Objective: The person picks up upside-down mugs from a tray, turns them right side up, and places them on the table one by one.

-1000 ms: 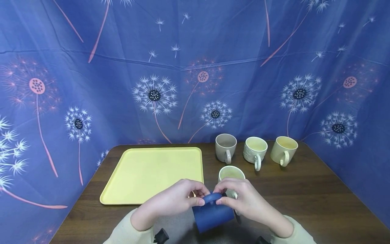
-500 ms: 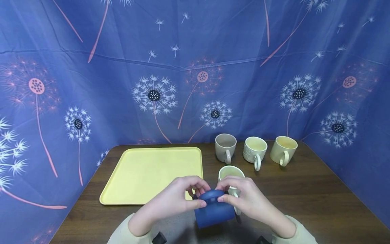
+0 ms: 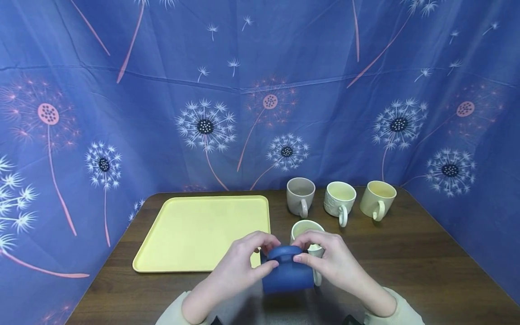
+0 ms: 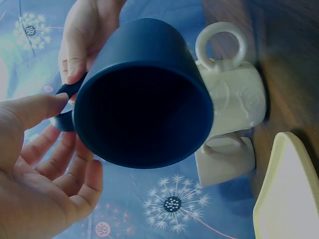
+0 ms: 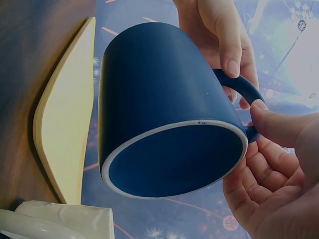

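Observation:
A matte dark blue mug (image 3: 288, 277) hangs on its side low over the table, its handle turned up. My left hand (image 3: 245, 259) pinches the handle's left end between thumb and fingers. On the handle's other end, my right hand (image 3: 335, 259) has its thumb and fingertips. In the left wrist view, the dark mouth of the mug (image 4: 144, 117) faces the camera. The right wrist view shows its pale-ringed base (image 5: 177, 162). Just behind the blue mug stands an off-white mug (image 3: 305, 227), partly hidden by my right hand.
A yellow tray (image 3: 203, 232) lies at the left of the wooden table (image 3: 406, 266). Along the back right stand a greyish mug (image 3: 298, 205), a white embossed mug (image 3: 336, 206) and a cream mug (image 3: 370, 205). A blue dandelion-print curtain (image 3: 337, 108) rises behind.
The blue mug has risen slightly and come from a slant to nearly level. My left hand has shifted a little right along with it; the right hand has moved slightly up and right.

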A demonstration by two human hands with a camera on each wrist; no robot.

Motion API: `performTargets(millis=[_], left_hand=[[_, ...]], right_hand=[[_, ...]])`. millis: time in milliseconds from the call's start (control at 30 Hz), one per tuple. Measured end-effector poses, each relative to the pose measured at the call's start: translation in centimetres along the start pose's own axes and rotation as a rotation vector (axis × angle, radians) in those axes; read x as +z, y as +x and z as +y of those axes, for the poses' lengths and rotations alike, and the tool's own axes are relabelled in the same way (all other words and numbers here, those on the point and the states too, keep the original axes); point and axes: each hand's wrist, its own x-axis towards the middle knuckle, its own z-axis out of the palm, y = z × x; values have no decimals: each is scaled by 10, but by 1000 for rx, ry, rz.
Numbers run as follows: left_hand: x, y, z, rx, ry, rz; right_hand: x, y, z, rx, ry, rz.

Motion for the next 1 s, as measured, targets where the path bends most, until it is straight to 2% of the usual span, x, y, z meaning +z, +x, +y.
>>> performTargets(millis=[300,667,1000], left_hand=[[8,0,-5,60,-4,68],[8,2,-4,95,43,76],[6,7,-2,141,111,75]], right_hand=[[-2,-1,2,65,-3,-20],[-5,-2,3,91,17,-44],[-9,-4,3,151,136,-111]])
